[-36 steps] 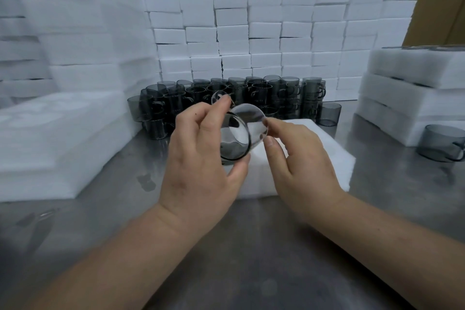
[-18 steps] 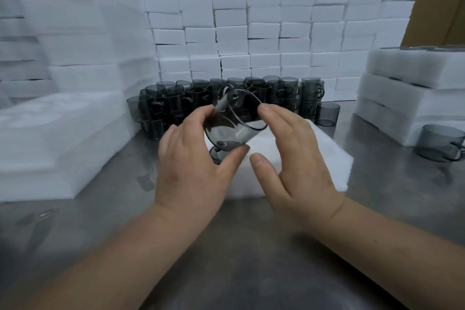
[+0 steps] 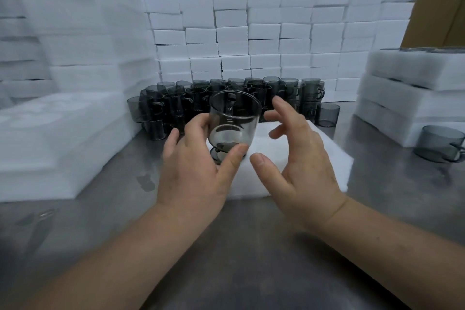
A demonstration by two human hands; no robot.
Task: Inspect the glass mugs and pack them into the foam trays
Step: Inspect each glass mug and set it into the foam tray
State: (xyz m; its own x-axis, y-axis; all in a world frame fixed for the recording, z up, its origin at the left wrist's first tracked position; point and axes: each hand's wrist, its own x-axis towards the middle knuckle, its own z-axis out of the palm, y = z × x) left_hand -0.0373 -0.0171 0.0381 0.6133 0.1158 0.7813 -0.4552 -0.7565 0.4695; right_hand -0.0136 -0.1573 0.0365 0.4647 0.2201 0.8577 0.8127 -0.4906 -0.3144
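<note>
My left hand [image 3: 193, 171] grips a smoky glass mug [image 3: 232, 123] by its lower body, thumb on the near side, mouth tilted up and away, its handle on the far side. My right hand [image 3: 299, 161] hovers just right of the mug with fingers spread, not touching it. Both are above a white foam tray [image 3: 322, 161] lying on the steel table; another mug [image 3: 216, 155] sits in the tray's near-left pocket, mostly hidden behind my left hand. A dense cluster of grey mugs [image 3: 251, 93] stands behind the tray.
Stacked foam trays [image 3: 57, 138] rise at the left and more foam trays [image 3: 412, 98] at the right, a wall of foam blocks [image 3: 276, 33] at the back. Single mugs stand at the right: one mug [image 3: 439, 143] near the edge, another mug [image 3: 327, 114] behind the tray.
The mug has turned from lying sideways with its mouth towards me to nearly upright. My right hand has let go of it and opened beside it.
</note>
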